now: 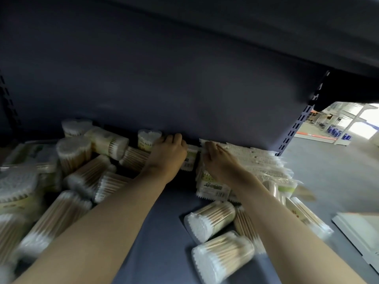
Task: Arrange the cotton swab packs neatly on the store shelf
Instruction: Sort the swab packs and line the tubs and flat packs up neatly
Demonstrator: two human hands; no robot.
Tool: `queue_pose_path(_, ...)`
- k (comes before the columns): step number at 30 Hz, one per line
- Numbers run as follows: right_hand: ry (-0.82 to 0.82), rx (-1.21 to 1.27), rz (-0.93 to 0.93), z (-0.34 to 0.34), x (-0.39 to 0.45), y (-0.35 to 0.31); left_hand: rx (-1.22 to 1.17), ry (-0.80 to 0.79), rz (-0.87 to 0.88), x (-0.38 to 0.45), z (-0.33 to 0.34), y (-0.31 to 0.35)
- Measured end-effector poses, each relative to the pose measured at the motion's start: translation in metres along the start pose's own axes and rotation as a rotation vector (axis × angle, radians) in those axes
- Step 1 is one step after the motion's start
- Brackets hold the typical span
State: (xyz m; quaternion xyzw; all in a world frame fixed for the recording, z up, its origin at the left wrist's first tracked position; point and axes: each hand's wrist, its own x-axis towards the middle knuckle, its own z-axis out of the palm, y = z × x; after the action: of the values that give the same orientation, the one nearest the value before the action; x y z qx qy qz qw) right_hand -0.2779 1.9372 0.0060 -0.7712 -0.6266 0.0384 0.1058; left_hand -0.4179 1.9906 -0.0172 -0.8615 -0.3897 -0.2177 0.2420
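Note:
Both my arms reach deep onto the dark blue shelf point(164, 232). My left hand point(169, 150) grips a flat cotton swab pack point(189, 158) standing near the back panel, fingers curled over its top. My right hand point(217, 158) pinches the top edge of a row of flat packs point(256, 160) that leans along the back right. Another flat pack point(213, 188) stands in front of that row, label facing me. Round tubs of swabs point(211, 221) lie on their sides at the front right. Several more tubs point(86, 177) lie jumbled on the left.
An upright tub point(148, 138) stands just left of my left hand. The shelf above point(266, 27) hangs low overhead. A slotted upright post point(295, 128) marks the shelf's right end, with the store floor beyond. A white board point(361, 232) lies at the right edge.

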Motion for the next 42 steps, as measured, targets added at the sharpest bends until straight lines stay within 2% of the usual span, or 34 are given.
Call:
queue_pose_path(4, 0.010, -0.027, -0.054, 0.002, 0.002, 0.001, 0.006, 0.015, -0.001, 0.004, 0.004, -0.005)
queue_pose_path(18, 0.018, -0.033, -0.046, 0.010, 0.005, 0.004, -0.006, 0.172, 0.024, 0.014, 0.011, 0.000)
queue_pose_path(26, 0.025, -0.008, -0.057, 0.008, 0.002, 0.004, 0.006, 0.068, -0.036, 0.022, 0.007, 0.004)
queue_pose_path(29, 0.092, -0.035, -0.102, 0.014, 0.006, 0.007, 0.011, 0.032, -0.010, 0.023, 0.008, 0.003)
queue_pose_path(35, 0.072, -0.030, -0.052, 0.013, 0.006, 0.004, 0.071, 0.026, 0.013, 0.019, 0.006, 0.004)
queue_pose_path(42, 0.072, -0.027, -0.044, 0.010, 0.004, 0.002, 0.098, -0.067, 0.014, 0.013, 0.009, 0.005)
